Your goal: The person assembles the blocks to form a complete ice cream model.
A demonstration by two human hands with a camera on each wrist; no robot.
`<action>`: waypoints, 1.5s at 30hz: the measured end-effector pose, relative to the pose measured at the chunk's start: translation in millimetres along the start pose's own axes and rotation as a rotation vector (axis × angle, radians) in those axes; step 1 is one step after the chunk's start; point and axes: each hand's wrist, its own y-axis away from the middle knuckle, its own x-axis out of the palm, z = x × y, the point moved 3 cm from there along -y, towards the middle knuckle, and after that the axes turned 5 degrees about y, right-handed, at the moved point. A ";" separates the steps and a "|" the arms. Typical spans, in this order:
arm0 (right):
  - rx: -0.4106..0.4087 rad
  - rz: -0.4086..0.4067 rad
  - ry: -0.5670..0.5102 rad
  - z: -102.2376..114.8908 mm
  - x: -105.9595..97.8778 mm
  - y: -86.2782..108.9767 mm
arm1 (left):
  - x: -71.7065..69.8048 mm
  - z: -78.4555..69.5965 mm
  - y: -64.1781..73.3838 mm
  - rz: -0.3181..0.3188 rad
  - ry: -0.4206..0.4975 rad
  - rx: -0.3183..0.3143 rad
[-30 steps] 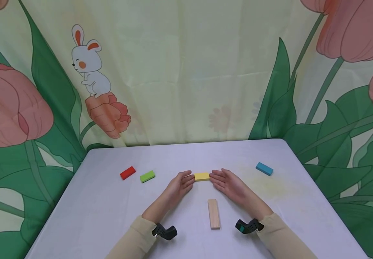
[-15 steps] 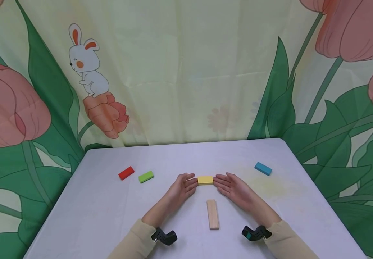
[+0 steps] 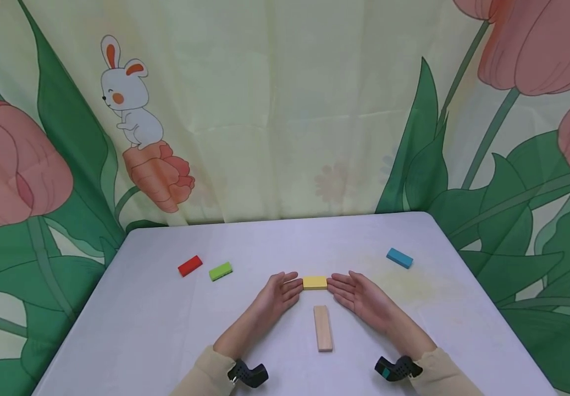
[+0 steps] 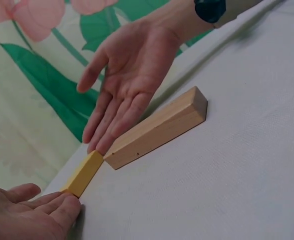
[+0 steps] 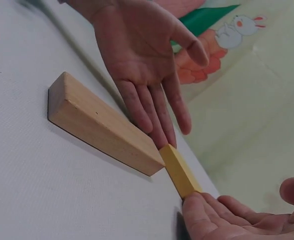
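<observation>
A yellow wooden block (image 3: 315, 283) lies between my two hands near the middle of the table. My left hand (image 3: 276, 296) touches its left end with straight fingertips. At the opposite end, the straight fingers of my right hand (image 3: 359, 297) touch it too. Both palms face inward, as the left wrist view shows for the right hand (image 4: 132, 75) and the right wrist view for the left hand (image 5: 142, 55). Nearer to me, a plain wooden block (image 3: 322, 328) lies lengthwise between my forearms, just short of the yellow one.
A red block (image 3: 190, 266) and a green block (image 3: 221, 271) lie at the left on the white-covered table (image 3: 131, 330). A blue block (image 3: 400, 258) is at the far right. Behind the table hangs a curtain (image 3: 285, 110) printed with tulips and a rabbit.
Between my fingertips, the yellow block has slid toward me and slightly right, closer to the plain block. Both hands have come with it. The view has shifted a little.
</observation>
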 end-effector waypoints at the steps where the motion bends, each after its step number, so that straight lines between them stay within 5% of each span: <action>1: -0.002 0.003 0.000 -0.4 0.2 0.8 | 0.0 0.4 1.2 0.005 0.004 0.000; 25: 0.059 0.018 -0.053 -10.7 1.7 26.7 | 6.7 11.0 24.7 0.078 -0.131 -0.001; 45: 0.064 0.056 -0.070 -17.1 1.9 38.8 | 15.7 10.6 36.3 0.095 -0.096 -0.034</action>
